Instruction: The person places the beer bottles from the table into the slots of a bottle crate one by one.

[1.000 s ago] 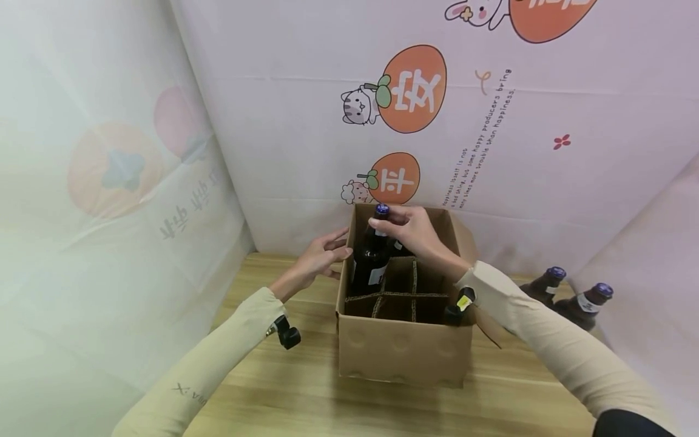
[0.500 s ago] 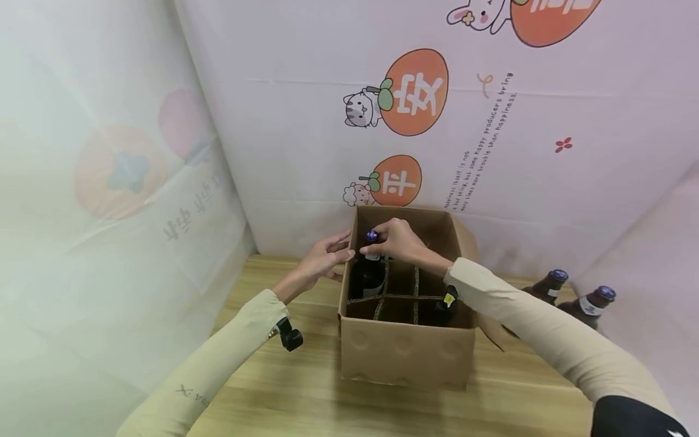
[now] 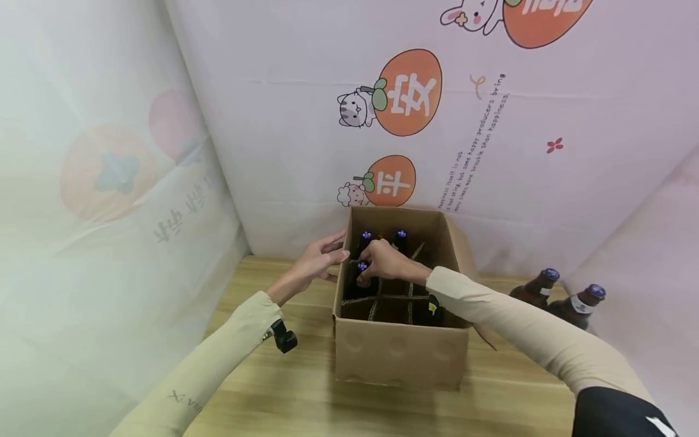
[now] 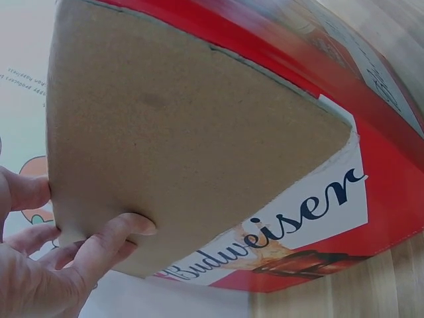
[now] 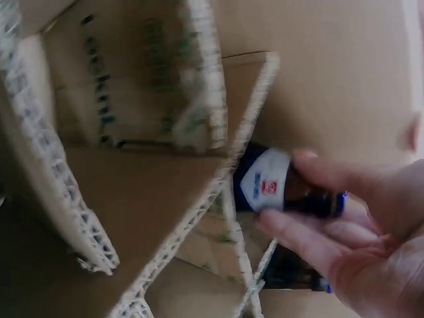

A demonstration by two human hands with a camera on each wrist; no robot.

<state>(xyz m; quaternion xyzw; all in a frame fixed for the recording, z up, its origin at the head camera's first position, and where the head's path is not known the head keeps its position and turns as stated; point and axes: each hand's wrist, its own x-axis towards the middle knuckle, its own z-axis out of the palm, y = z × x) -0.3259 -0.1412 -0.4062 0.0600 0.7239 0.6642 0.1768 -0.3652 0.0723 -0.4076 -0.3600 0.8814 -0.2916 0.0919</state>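
An open cardboard box (image 3: pixel 401 355) with crossed dividers (image 3: pixel 393 297) stands on the wooden table. My right hand (image 3: pixel 386 260) reaches into it and grips a dark beer bottle (image 3: pixel 363 266) by its neck, just below the blue cap. In the right wrist view, thumb and fingers sit around the neck by the white label (image 5: pixel 268 179). Two more capped bottles stand behind, one at the back left (image 3: pixel 366 235) and one beside it (image 3: pixel 402 234). My left hand (image 3: pixel 317 260) touches the box's left side; its thumb presses the plain cardboard flap (image 4: pixel 165 119) in the left wrist view.
Two brown bottles, one nearer (image 3: pixel 580 306) and one farther (image 3: pixel 537 290), stand right of the box. A white printed sheet (image 3: pixel 306 139) hangs close behind it, with more sheeting (image 3: pixel 82 273) on the left. The box's outside (image 4: pixel 397 179) is red with Budweiser lettering.
My right hand has lowered the bottle deeper into the box, shifting slightly left and nearer. The two bottles behind now show their caps. My left hand stays at the box's side.
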